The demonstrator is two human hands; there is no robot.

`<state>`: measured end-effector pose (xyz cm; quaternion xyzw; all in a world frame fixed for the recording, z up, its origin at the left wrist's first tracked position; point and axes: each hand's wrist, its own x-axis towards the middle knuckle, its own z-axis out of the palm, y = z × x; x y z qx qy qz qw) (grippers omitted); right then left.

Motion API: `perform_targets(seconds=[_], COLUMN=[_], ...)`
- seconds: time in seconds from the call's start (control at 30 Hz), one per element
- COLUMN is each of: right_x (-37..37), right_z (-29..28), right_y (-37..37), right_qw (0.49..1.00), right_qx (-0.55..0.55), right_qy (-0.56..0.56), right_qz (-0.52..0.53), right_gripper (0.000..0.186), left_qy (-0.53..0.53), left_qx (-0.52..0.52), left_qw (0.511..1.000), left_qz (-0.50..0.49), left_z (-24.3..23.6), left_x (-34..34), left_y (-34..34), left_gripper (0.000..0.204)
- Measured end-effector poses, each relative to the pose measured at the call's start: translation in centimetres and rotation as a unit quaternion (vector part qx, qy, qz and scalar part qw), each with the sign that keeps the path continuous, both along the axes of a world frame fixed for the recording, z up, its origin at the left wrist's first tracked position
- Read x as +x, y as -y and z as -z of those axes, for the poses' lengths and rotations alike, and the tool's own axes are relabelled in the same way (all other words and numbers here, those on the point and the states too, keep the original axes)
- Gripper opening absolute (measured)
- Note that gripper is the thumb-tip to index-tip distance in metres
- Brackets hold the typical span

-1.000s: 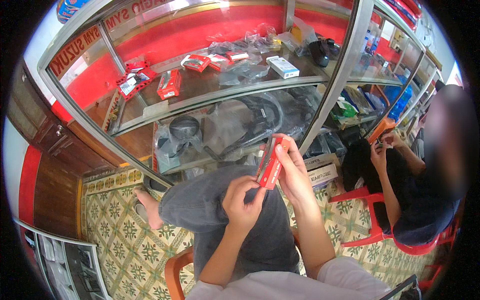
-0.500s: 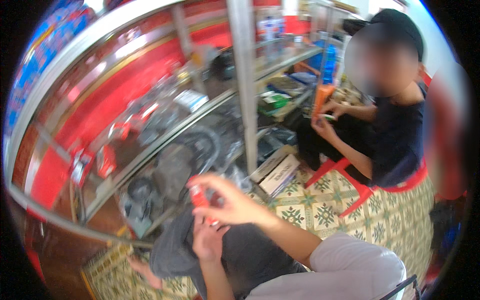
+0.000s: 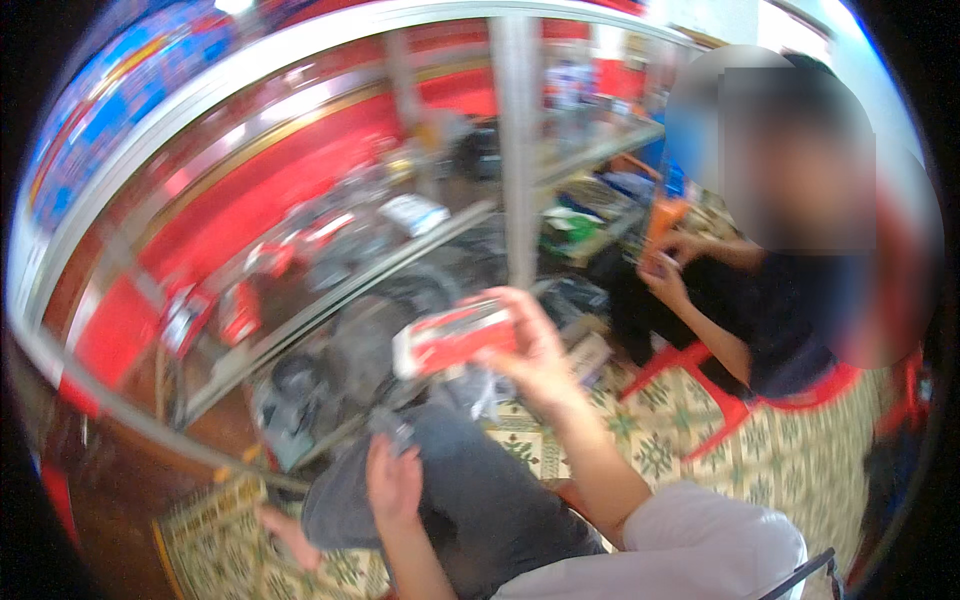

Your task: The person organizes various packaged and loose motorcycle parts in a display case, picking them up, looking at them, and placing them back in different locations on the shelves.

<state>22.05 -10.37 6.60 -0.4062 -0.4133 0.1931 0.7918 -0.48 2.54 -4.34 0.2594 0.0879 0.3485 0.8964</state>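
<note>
My right hand (image 3: 535, 350) grips a small red and white carton (image 3: 460, 335), raised in front of the display case, with its broad face turned up. Lower down, over my grey-trousered knee, is my left hand (image 3: 393, 485). At its fingertips is a small greyish, see-through thing (image 3: 392, 428), perhaps plastic; blur hides what kind it is. The two hands are apart.
A glass display case (image 3: 340, 285) with metal frames stands ahead, holding red packets (image 3: 240, 310), a white box (image 3: 414, 213) and dark bagged goods. At right a person sits on a red stool (image 3: 700, 375), hands near an orange thing (image 3: 665, 215). Patterned tiles cover the floor.
My hands, together at the red carton before, have parted. The right has lifted the carton up and to the right and turned it; the left stays low with a small see-through thing. The view has shifted.
</note>
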Motion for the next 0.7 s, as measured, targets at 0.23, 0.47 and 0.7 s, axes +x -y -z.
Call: perform_targets(seconds=[0.23,0.47,0.7], right_x=[2.4,6.9,-4.1], right_z=[-2.0,-9.2,-6.3], right_y=[-8.0,-24.7,-14.6], right_qw=[0.995,0.915,0.884], right_qx=[-0.066,-0.176,-0.209], right_qy=[0.042,0.298,0.415], right_qz=[0.055,0.210,0.053], right_gripper=[0.060,0.092,0.060], left_qy=[-0.048,-0.080,-0.046], left_qx=[0.024,0.064,0.010], left_qw=[0.998,0.994,0.995], left_qz=[0.010,0.021,-0.087], left_z=[-1.3,-1.5,-2.0], left_x=[1.4,1.6,-0.4], left_y=[0.6,0.7,-0.1], left_gripper=[0.032,0.039,0.029])
